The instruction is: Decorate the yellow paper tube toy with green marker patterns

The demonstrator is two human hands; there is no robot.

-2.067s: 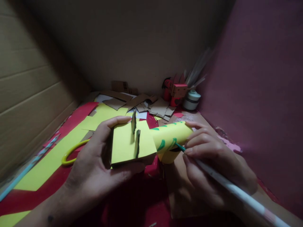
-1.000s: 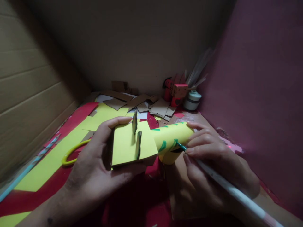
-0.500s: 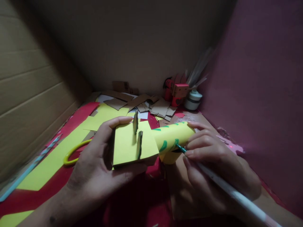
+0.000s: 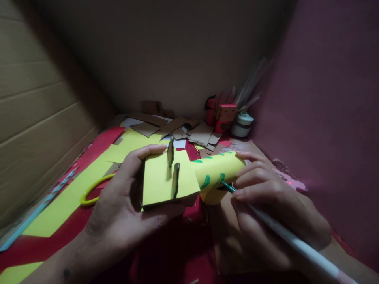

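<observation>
My left hand (image 4: 124,205) grips a small block covered in yellow paper (image 4: 161,181), with two thin dark-edged fins standing on its top face. A curled yellow paper piece (image 4: 217,169) with green strokes juts from the block's right side. My right hand (image 4: 266,213) pinches a long white marker (image 4: 296,244) whose green tip touches the underside of the curled paper. Both hands hover just above the red floor of a cardboard enclosure.
Yellow-handled scissors (image 4: 91,189) lie left of my left hand on yellow paper strips (image 4: 59,209) and red paper (image 4: 97,146). Cardboard scraps (image 4: 177,132) pile at the back. A small red box figure (image 4: 225,112) and a white jar (image 4: 242,124) stand in the back right corner.
The view drifted slightly; both hands and the yellow piece shifted a little to the right. The marker tip stays against the curled paper, with the green strokes looking much the same.
</observation>
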